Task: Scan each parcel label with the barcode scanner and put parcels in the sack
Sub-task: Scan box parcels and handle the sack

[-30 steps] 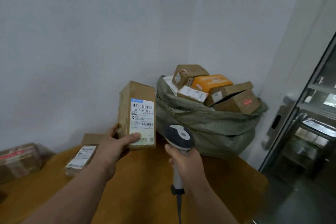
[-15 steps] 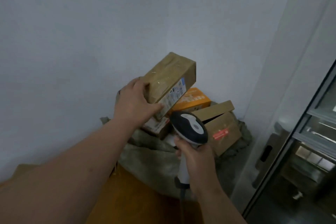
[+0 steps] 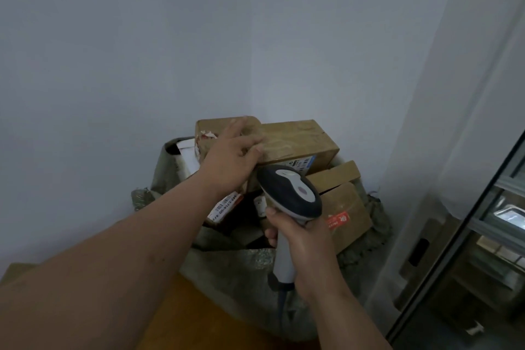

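Head view: parcel (image 3: 298, 140) under left hand (image 3: 230, 159).

Left forearm bare, reaching from the near left toward the far centre, wrist roughly straight. Left hand (image 3: 231, 158) seen from the back, fingers (image 3: 250, 140) loosely bent and spread over the near top edge of a brown parcel (image 3: 298, 141), resting on it; thumb hidden. Right forearm bare, rising from the near right edge. Right hand (image 3: 304, 244) wrapped round the pale handle of a barcode scanner (image 3: 289, 193), fingers (image 3: 271, 233) curled on its left side, held upright just right of the left wrist.
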The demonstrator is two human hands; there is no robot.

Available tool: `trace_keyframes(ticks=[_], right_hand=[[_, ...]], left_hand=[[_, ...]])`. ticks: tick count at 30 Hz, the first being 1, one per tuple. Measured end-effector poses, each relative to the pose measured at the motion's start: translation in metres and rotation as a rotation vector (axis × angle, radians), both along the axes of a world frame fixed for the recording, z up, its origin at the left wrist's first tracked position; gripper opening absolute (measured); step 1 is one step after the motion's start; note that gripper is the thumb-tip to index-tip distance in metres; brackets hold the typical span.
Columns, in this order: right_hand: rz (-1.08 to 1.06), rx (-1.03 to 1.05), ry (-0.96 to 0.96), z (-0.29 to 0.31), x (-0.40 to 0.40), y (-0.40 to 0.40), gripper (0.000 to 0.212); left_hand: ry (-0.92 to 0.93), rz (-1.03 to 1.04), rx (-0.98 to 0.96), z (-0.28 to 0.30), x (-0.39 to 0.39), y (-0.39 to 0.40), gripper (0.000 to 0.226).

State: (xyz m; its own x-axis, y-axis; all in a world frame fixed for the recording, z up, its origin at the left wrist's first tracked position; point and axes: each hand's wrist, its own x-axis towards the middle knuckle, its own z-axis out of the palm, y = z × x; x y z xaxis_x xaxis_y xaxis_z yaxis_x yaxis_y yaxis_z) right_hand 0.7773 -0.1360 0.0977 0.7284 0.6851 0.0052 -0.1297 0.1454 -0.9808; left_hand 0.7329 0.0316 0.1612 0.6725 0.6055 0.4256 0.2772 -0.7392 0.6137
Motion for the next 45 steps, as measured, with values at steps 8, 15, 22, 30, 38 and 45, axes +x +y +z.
trace_keyframes(ticks=[8,15,22,30,38,45], right_hand=[[0.047,-0.027,-0.073,0.005,-0.044,-0.001,0.004],[0.218,-0.123,-0.109,-0.003,-0.166,0.025,0.013],[0.443,-0.221,-0.156,-0.023,-0.322,0.068,0.023],[0.626,-0.304,-0.131,-0.054,-0.439,0.103,0.017],[0.645,-0.390,-0.076,-0.095,-0.480,0.170,0.019],[0.462,-0.481,0.066,-0.149,-0.480,0.223,0.018]], left_hand=[[-0.255,0.233,-0.288,-0.016,-0.079,0.004,0.036],[-0.198,0.407,-0.442,-0.054,-0.236,0.003,0.039],[-0.139,0.641,-0.630,-0.101,-0.439,0.009,0.038],[-0.118,0.876,-0.795,-0.153,-0.590,0.008,0.038],[-0.075,0.977,-0.926,-0.194,-0.639,0.034,0.043],[-0.058,0.934,-1.026,-0.243,-0.637,0.084,0.045]])
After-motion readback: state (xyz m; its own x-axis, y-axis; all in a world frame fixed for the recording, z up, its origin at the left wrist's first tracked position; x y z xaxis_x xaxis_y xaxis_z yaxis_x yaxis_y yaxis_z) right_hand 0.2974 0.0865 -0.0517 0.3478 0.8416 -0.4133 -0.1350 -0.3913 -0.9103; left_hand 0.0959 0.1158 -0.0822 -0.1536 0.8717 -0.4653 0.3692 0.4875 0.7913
